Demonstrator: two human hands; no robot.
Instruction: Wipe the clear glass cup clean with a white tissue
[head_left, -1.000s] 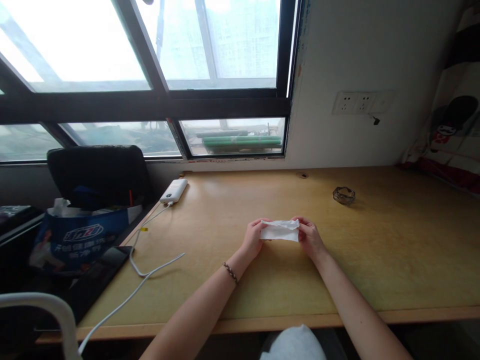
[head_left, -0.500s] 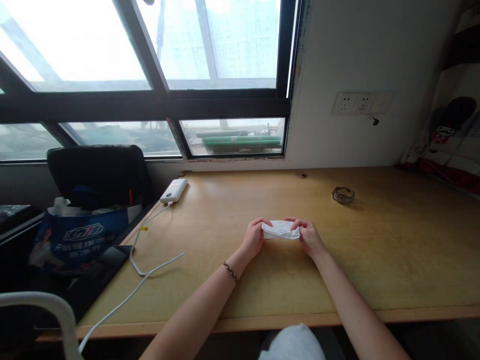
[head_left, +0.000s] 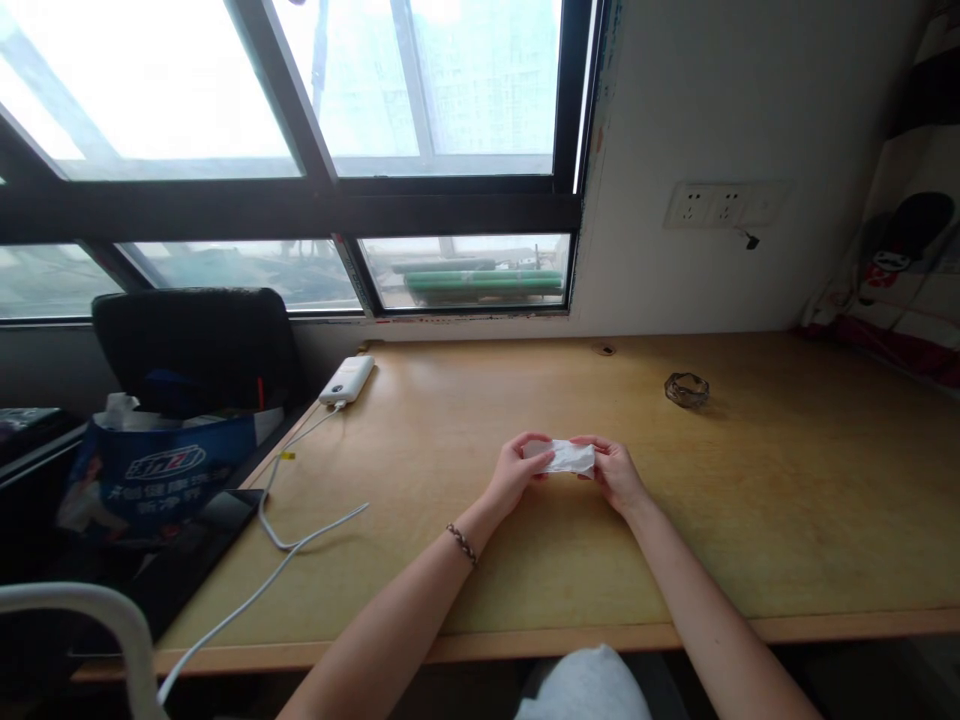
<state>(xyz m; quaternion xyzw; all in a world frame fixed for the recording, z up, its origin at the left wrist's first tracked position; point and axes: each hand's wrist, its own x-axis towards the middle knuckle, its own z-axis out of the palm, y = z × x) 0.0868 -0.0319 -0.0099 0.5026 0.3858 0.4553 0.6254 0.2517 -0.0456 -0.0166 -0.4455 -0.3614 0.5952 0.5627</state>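
Observation:
Between my two hands, just above the table, is a small white folded tissue [head_left: 571,457], creased across its top. My left hand [head_left: 519,470] has its thumb over the left part of the tissue, with the fingers curled behind it. At the other end my right hand [head_left: 613,472] pinches the tissue's right edge. The fingers beneath the tissue are partly hidden. A braided bracelet [head_left: 460,544] circles my left wrist.
A dark woven ring-shaped object [head_left: 686,390] lies on the wooden table [head_left: 787,500] to the right. At the left edge sits a white power bank [head_left: 348,381] with a white cable [head_left: 289,549]. A blue bag [head_left: 165,470] stands beside the table.
My left hand has shifted inward along the tissue, its thumb now farther over the top. The tissue shows shorter and more crumpled between the hands. My right hand has barely moved.

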